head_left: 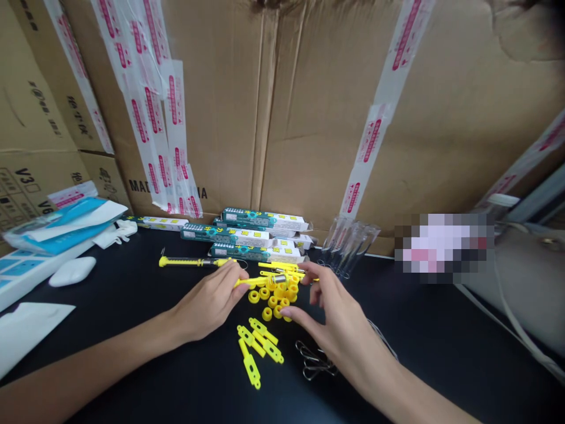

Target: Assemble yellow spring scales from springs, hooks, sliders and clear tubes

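My left hand [210, 303] is closed round a thin yellow stick with a metal tip [260, 280], holding it level over the black table [145, 365]. My right hand [332, 318] hovers beside it with fingers apart and bent, its tips at a heap of small yellow rings [277, 296]; it holds nothing that I can see. Several flat yellow plastic strips [258, 347] lie in front of the rings. More yellow sticks [282, 268] lie behind the heap. Another assembled yellow tool [189, 261] lies to the left.
Teal and white printed boxes [247, 235] are stacked at the back against big taped cardboard cartons [309, 118]. Clear plastic sleeves [348, 241] lie at the back right, metal wire clips [314, 362] by my right wrist. A white mouse [72, 271] and blue packs [62, 227] sit left.
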{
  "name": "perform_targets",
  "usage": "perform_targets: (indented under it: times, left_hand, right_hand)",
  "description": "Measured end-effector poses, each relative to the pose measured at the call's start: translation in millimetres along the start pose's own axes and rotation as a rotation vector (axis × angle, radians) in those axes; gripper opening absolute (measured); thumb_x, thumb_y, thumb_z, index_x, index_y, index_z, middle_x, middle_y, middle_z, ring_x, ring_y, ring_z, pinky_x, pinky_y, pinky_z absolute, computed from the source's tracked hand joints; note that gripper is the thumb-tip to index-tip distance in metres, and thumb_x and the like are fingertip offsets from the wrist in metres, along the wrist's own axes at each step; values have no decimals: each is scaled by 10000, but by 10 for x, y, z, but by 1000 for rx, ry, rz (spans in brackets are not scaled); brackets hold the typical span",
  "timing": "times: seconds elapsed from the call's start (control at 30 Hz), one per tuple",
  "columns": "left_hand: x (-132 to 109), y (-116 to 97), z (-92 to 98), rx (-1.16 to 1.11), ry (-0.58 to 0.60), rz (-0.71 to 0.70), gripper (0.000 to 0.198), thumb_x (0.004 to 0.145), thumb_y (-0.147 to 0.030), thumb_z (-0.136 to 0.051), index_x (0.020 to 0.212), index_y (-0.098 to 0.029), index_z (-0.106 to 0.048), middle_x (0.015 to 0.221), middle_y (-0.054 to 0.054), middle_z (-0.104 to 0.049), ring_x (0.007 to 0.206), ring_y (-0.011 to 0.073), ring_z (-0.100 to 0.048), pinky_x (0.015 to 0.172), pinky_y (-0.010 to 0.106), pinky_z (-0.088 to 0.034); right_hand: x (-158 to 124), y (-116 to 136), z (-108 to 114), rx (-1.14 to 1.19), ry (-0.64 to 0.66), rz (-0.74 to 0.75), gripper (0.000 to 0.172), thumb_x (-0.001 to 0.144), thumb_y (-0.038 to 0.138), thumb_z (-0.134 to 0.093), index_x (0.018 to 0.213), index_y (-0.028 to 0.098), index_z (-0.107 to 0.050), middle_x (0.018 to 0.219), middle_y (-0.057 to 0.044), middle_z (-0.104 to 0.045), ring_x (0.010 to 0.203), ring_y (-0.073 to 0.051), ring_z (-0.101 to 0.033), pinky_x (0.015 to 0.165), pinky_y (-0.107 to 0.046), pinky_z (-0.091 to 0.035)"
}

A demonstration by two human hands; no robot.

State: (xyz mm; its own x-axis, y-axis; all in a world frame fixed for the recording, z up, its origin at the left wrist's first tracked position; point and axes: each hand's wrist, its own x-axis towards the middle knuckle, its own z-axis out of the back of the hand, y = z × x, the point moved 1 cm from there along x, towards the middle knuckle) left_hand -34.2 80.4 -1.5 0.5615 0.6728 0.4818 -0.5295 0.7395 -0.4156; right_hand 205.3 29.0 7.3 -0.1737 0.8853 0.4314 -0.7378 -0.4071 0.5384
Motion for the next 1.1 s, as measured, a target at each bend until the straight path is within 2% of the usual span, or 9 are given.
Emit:
perform_targets:
  times: [0.07,0.13,0.23,0.3,0.4,0.6,0.7,0.83,1.1]
  left_hand:
    - [-18,-81,-15,12,-12,-57,276,1056,-343,-314,956,-189,-520,895,39,-574,857,204,-575,805,340,-472]
    - [-49,-191,-41,17,-22,-87,275,1063,-336,-312,982,-181,-524,888,41,-573,847,195,-574,776,314,-473]
    - [-111,-371,-88,-5,-5,-125,229,1058,-338,-370,994,-188,-531,866,21,-574,805,165,-583,727,258,-475]
    - [-152,-461,-112,-42,-5,-134,206,1048,-367,-410,1038,-201,-532,880,13,-597,847,164,-599,765,245,-478]
    - [-193,-505,-137,-120,10,-67,196,1034,-380,-452,1136,-238,-540,941,5,-616,877,154,-609,797,231,-479]
    - [-205,-421,-162,-256,56,141,199,990,-376,-554,1173,-305,-586,941,-19,-560,766,122,-580,737,216,-483]
    - [-191,-411,-160,-277,53,153,163,981,-371,-568,1121,-297,-606,901,-25,-544,755,124,-567,724,219,-474]
    - [-168,-421,-142,-263,22,163,117,993,-350,-539,1075,-284,-590,898,-28,-554,756,129,-565,728,235,-462]
    - [-138,-422,-117,-264,-4,192,128,1024,-346,-439,1088,-263,-512,850,-32,-552,720,141,-549,685,252,-440]
  right_hand:
    - [0,32,68,37,10,55,559,903,389,-672,1378,265,-405,1198,-93,-556,978,-246,-620,833,-401,-548]
    - [-6,95,125,93,51,124,380,942,385,-620,1290,277,-514,1258,-85,-546,1102,-243,-592,906,-374,-517]
    - [-45,191,198,211,97,168,135,1003,341,-523,1007,251,-623,1084,-31,-642,996,-185,-636,864,-289,-503]
    - [-91,218,245,267,104,134,199,1025,329,-474,915,238,-613,881,7,-666,791,-144,-646,732,-241,-498]
    - [-185,168,302,280,121,51,212,1030,355,-454,970,238,-620,727,40,-636,603,-118,-595,582,-217,-459]
    - [-361,-125,291,154,79,-48,265,1002,426,-486,1100,249,-657,867,-13,-718,752,-174,-667,623,-248,-486]
    - [-407,-198,243,131,59,-72,291,996,451,-485,1106,253,-668,785,-4,-700,649,-166,-634,576,-253,-482]
    - [-429,-169,219,137,9,-74,294,970,450,-537,1185,270,-625,681,36,-611,537,-140,-548,503,-237,-461]
    - [-480,-70,235,183,-114,51,263,959,282,-574,1221,307,-572,891,11,-676,644,-129,-614,573,-214,-525]
